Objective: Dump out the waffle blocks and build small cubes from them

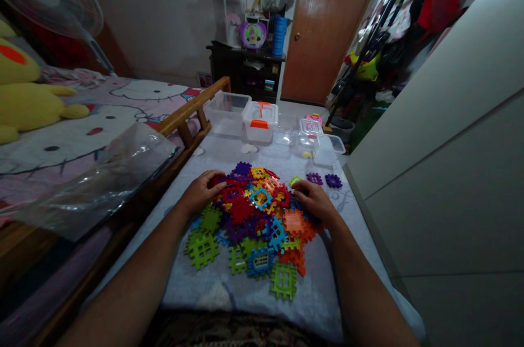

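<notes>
A heap of colourful plastic interlocking blocks [241,209] with notched edges lies on the pale blue cloth. My left hand [203,190] rests at the heap's left edge, fingers and thumb apart beside red pieces. On the opposite side, my right hand [314,199] has its fingers spread over the right edge. A light green block [294,180] lies by its fingertips; whether they touch is unclear. Nearer to me are a green window-shaped block [284,280], a blue block with a white grille [260,262] and another green block [202,249].
Beyond the heap stand a clear bin [230,112], a lidded box with orange latches [260,123] and smaller clear containers [329,148]. Two purple blocks [323,179] lie apart at right. A wooden bed rail [192,109] borders the left, a white cabinet [446,161] the right.
</notes>
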`<state>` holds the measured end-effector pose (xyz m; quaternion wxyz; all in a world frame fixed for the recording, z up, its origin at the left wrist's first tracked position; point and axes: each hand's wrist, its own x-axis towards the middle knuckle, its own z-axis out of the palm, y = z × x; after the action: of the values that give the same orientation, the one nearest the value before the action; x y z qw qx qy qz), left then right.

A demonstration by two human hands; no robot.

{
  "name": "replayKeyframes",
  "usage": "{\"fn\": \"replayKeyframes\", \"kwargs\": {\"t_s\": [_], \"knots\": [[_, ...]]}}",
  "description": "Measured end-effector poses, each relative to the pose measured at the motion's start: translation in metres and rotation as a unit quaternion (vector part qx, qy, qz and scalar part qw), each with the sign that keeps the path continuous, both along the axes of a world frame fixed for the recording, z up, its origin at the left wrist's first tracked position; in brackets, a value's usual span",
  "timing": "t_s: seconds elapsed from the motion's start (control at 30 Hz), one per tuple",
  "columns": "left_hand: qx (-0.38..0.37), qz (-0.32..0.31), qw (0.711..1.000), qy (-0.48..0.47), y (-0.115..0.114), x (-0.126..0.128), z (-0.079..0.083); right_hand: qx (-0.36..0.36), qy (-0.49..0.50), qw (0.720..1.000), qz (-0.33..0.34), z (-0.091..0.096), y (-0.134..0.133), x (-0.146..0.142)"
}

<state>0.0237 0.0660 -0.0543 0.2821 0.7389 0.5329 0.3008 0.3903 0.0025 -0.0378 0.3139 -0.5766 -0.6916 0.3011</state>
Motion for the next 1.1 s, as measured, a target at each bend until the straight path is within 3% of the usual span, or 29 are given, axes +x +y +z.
{"fn": "replayKeyframes", "kwargs": {"t_s": [0.37, 0.53, 0.63, 0.73, 0.8, 0.9, 1.0, 1.1], "knots": [[-0.014, 0.002, 1.0, -0.005, -0.001, 0.001, 0.0, -0.049, 0.08, 0.995, 0.024, 0.002, 0.0, -0.01], [-0.019, 0.0, 1.0, -0.013, 0.0, 0.0, -0.001, -0.035, 0.209, 0.977, -0.019, 0.002, 0.002, -0.006], [-0.011, -0.004, 1.0, -0.008, 0.0, 0.0, -0.001, -0.018, 0.237, 0.969, -0.068, 0.002, 0.002, 0.002], [-0.016, -0.006, 1.0, -0.004, 0.0, -0.001, -0.001, 0.037, 0.195, 0.971, -0.132, 0.004, 0.001, 0.01], [-0.023, -0.007, 1.0, -0.003, 0.0, -0.001, -0.002, 0.098, 0.114, 0.976, -0.158, 0.006, 0.0, 0.012], [-0.026, -0.008, 1.0, -0.003, 0.0, -0.001, -0.002, 0.143, -0.016, 0.984, -0.108, 0.009, -0.003, 0.01], [-0.024, -0.005, 1.0, -0.003, -0.001, 0.0, 0.001, 0.107, -0.048, 0.993, -0.032, 0.011, -0.004, 0.011], [-0.023, -0.002, 1.0, -0.001, -0.001, 0.001, 0.004, 0.115, -0.072, 0.989, -0.054, 0.01, -0.004, 0.019]]}}
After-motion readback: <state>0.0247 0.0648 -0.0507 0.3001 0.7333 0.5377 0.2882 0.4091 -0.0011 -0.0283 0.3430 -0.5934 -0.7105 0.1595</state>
